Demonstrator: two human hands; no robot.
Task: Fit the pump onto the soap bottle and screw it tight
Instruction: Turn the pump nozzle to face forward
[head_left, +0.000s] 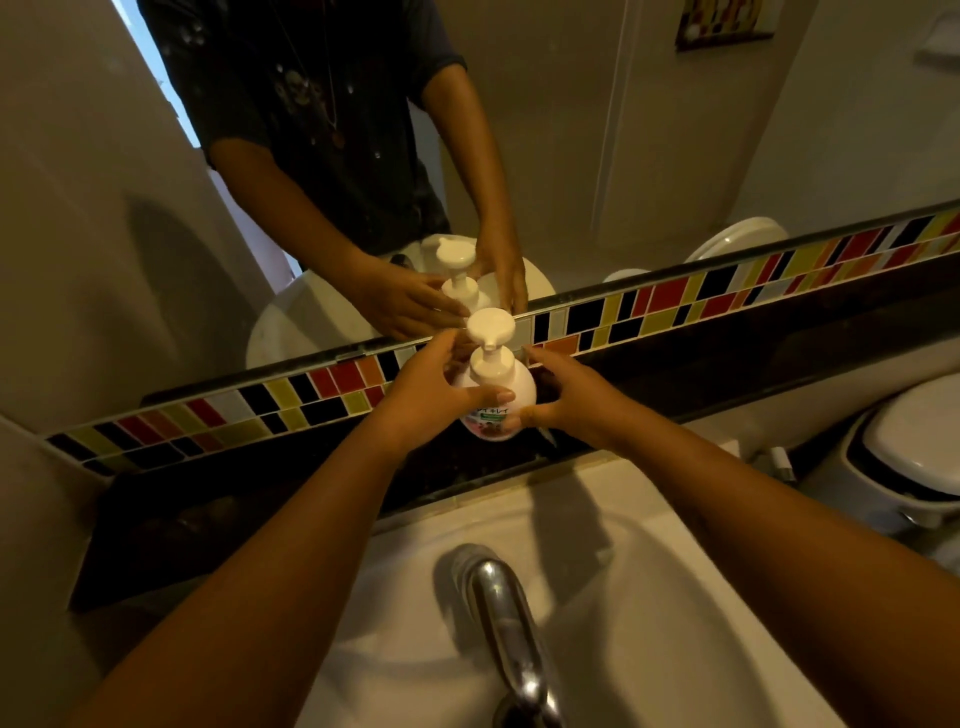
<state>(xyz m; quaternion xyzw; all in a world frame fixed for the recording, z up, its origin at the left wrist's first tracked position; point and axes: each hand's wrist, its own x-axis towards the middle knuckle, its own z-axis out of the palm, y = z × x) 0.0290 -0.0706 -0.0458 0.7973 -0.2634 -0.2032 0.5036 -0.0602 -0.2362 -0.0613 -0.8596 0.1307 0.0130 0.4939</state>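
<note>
A white soap bottle (514, 389) with a pink and green label stands upright on the dark ledge (727, 374) behind the sink. Its white pump (490, 332) sits on the neck, with the round head on top. My left hand (436, 395) wraps the bottle's left side, thumb across the front. My right hand (571, 400) is at the bottle's right side, fingers spread, thumb touching the label; how firmly it grips I cannot tell.
A white sink (597, 597) with a chrome tap (506, 623) lies below the ledge. A band of coloured tiles (675, 301) and a mirror (571, 130) rise behind the bottle. A white toilet (914, 447) stands at the right.
</note>
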